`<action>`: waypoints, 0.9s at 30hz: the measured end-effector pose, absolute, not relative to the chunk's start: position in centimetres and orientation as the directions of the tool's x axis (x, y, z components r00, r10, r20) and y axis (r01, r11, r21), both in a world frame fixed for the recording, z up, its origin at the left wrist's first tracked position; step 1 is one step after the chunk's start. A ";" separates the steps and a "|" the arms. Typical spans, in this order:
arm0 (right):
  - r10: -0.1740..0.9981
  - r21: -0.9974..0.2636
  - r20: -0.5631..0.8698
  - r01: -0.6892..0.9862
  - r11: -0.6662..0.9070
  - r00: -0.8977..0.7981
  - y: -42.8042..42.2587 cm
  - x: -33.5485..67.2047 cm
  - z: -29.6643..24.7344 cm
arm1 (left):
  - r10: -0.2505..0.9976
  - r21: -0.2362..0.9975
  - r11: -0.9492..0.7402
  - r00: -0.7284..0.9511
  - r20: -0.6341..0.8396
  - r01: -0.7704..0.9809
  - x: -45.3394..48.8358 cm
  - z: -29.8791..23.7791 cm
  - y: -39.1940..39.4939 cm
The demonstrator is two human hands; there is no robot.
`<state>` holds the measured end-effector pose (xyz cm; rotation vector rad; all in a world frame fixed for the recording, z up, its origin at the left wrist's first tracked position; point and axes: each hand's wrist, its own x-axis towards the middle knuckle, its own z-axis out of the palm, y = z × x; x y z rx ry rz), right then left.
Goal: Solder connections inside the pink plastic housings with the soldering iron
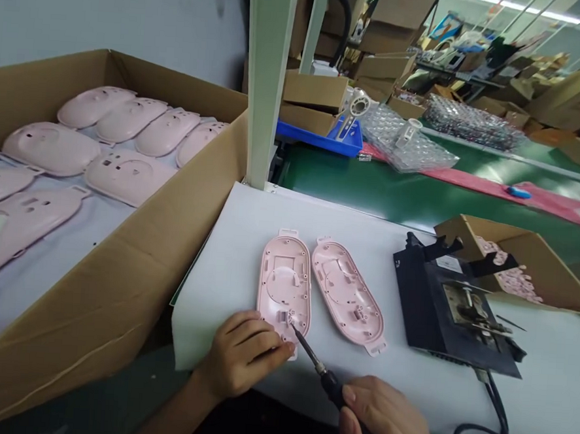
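Note:
My right hand (386, 413) is closed around the black handle of a soldering iron (327, 376). The iron's tip touches or hovers just over small fittings near the lower end of a pink plastic shell (287, 269), which lies inside-up on the white work surface. My left hand (247, 355) grips the lower left edge of that shell, thumb at its bottom tab. Beside it, to the right, rests a second pink shell (348, 292), tilted and also inside-up. Whether the iron's tip makes contact is too small to tell.
A cardboard box (183, 204) with several pink shells stands at left. To the right are a black soldering-iron stand (427, 304) with a cable and a carton (562, 273) of small pink parts. Behind a pale post (266, 78) runs a green belt (360, 188) with a blue tray (314, 136).

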<state>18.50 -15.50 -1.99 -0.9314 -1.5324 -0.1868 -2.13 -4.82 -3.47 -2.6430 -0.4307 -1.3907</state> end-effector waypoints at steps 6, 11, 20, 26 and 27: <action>0.485 -0.396 0.874 0.614 0.682 0.025 -15.9 19.1 -2.9 | 0.193 0.014 -0.949 0.549 0.813 0.313 -2.0 -3.3 -4.8; 0.484 -0.404 0.874 0.616 0.677 0.041 -15.8 18.8 -3.6 | 0.206 0.022 -0.947 0.551 0.809 0.321 -2.0 -3.3 -5.0; 0.494 -0.413 0.868 0.633 0.655 0.055 -15.7 18.8 -3.8 | 0.213 0.031 -0.947 0.556 0.804 0.319 -2.0 -3.5 -5.0; 0.505 -0.383 0.863 0.652 0.654 -0.001 -16.0 18.8 -3.8 | 0.211 0.020 -0.944 0.556 0.804 0.329 -1.9 -3.3 -5.0; 0.507 -0.382 0.862 0.650 0.657 -0.005 -16.0 18.8 -3.7 | 0.211 0.018 -0.943 0.556 0.804 0.331 -1.9 -3.3 -5.1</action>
